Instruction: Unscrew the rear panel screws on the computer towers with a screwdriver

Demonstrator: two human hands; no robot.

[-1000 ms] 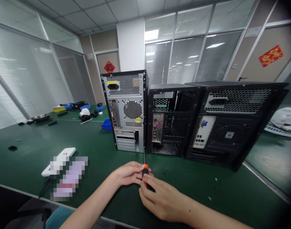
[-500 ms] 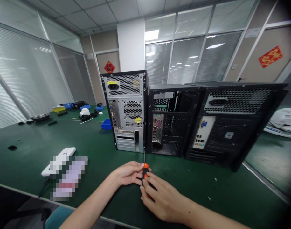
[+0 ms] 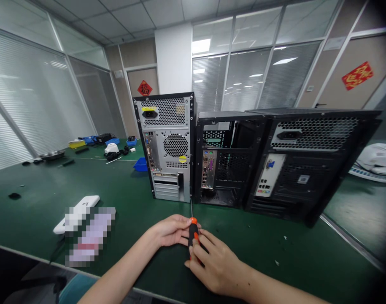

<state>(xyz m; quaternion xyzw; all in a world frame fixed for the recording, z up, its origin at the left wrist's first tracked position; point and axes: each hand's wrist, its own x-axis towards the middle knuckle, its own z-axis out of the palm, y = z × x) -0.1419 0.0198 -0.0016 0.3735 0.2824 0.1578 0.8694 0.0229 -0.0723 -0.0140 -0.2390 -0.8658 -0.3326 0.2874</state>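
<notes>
Both my hands hold a screwdriver [image 3: 193,231] with an orange-and-black handle over the green table [image 3: 123,211]. My left hand [image 3: 170,230] pinches the top of the handle from the left. My right hand [image 3: 216,264] wraps its fingers round the handle from the right and below. The thin metal shaft points up and away toward the bottom edge of the silver-backed computer case [image 3: 167,145], which stands upright just beyond my hands.
Two black computer cases [image 3: 226,158] [image 3: 309,162] stand to the right of the silver one. A white flat device [image 3: 77,207] lies at the left. Blue bins [image 3: 140,164], cables and small tools sit at the far left. A white object [image 3: 378,160] rests at the far right.
My right hand has slid slightly down and toward me along the handle. The left hand and the screwdriver have barely moved.
</notes>
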